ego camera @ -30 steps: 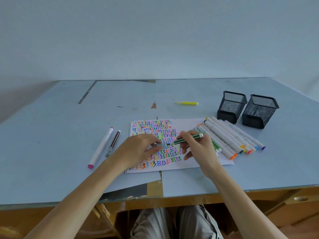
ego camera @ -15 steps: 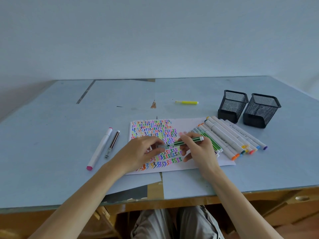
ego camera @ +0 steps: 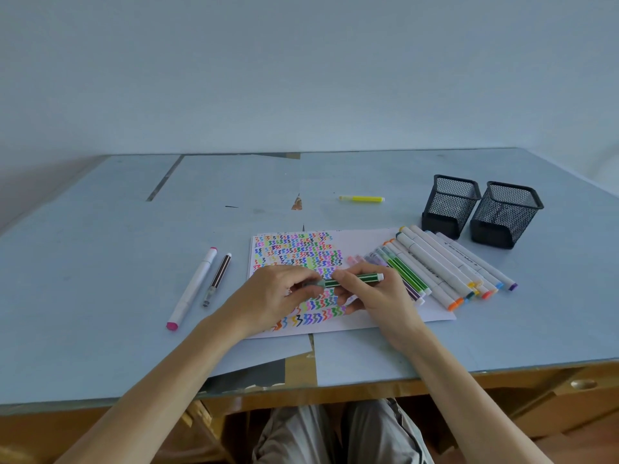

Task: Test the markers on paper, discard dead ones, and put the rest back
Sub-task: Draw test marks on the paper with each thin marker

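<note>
Both hands, left hand (ego camera: pixel 273 296) and right hand (ego camera: pixel 371 293), grip the green marker (ego camera: pixel 355 280); paper (ego camera: pixel 365 241) crowded with squiggles, holders (ego camera: pixel 450 204) at two o'clock unfilled

- Soft, even daylight; faint shadows beneath the hands gripping the marker (ego camera: pixel 353 279).
- Wide-angle bowing bends the table (ego camera: pixel 100 262) edges (mild).
- Focus slightly soft throughout.

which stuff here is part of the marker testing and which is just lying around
In the job:
- green marker, held by the left hand and right hand
- paper with test squiggles
- marker row on its right
- two mesh cups
- pink marker, brown marker and yellow marker, lying apart

Just there:
- table
- wall
</note>
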